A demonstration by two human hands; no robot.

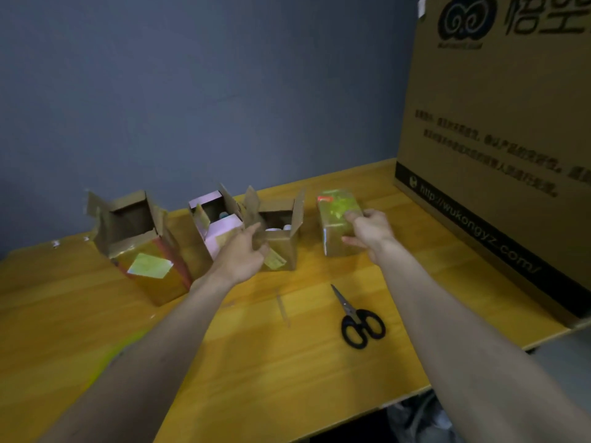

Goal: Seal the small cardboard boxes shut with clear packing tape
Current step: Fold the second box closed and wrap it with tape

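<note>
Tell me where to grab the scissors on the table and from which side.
Take the scissors by the black handle loops, coming from the near edge of the table. They lie flat and closed, loops toward you, blades pointing away toward the boxes.

On the honey-yellow wooden table point(287, 362), black-handled scissors point(358, 318) with grey blades lie nearest the camera — beyond them stand brown cardboard boxes point(281, 247), one point(220, 231) pale pink-white inside, and right of them a large brown carton point(499, 139) printed in black.

We lose the big carton point(499, 129) past top and right edges, its small print blurred, our left hand point(244, 254) covering an open box's point(281, 238) near corner
</note>
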